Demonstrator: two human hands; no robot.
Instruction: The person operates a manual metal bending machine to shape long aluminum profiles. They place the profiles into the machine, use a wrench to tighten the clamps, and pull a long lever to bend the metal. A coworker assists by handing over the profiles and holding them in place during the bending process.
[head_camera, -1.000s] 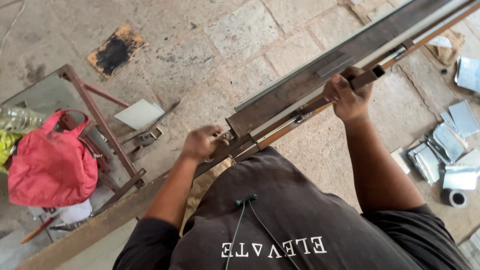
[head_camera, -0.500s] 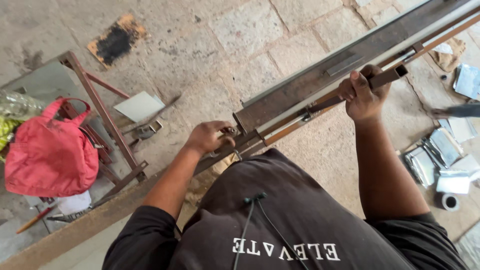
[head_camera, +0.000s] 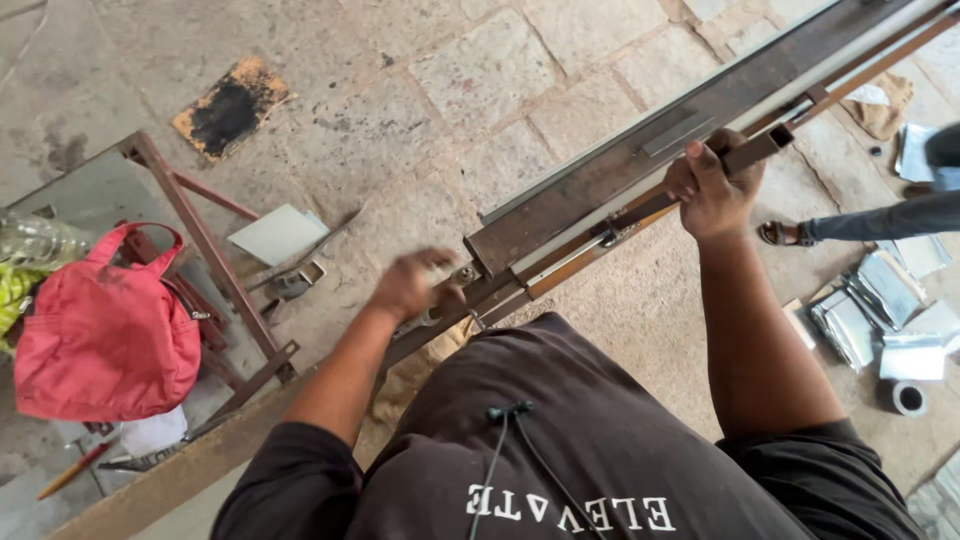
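Setting: a stone-flagged floor (head_camera: 480, 80) seen from above, with a long metal folding machine (head_camera: 640, 170) running from 7 o'clock to 1 o'clock across the frame.
Right hand (head_camera: 712, 185): grip clenched around the brown handle bar (head_camera: 760, 152) of the machine, at 2 o'clock from the frame's centre, knuckles up, arm stretched forward.
Left hand (head_camera: 412, 285): blurred, at the near end of the machine by a small metal fitting (head_camera: 462, 275); fingers curled, but whether the grip grasps anything cannot be told.
Machine: dark flat bed with a pale strip (head_camera: 700, 125) lying along it; the handle bar runs parallel, just beside the bed on the person's side.
At 9 o'clock: a red bag (head_camera: 100, 335) hangs on a rust-brown metal frame (head_camera: 205, 245); a plastic bottle (head_camera: 35, 240) lies just beyond it.
At 10 o'clock: a pale flat sheet (head_camera: 278, 233) on the floor near the frame, and a scorched yellow-black patch (head_camera: 228, 108) farther off at 11 o'clock.
At 3 o'clock: folded shiny metal pieces (head_camera: 880, 310) lie heaped on the floor, a small roll of tape (head_camera: 908, 397) just beside them.
Another person: a sandalled foot (head_camera: 780, 233) and trouser leg (head_camera: 880, 217) enter from the right edge, well apart from the right hand.
Wearer: dark shirt (head_camera: 580, 440) fills the lower frame.
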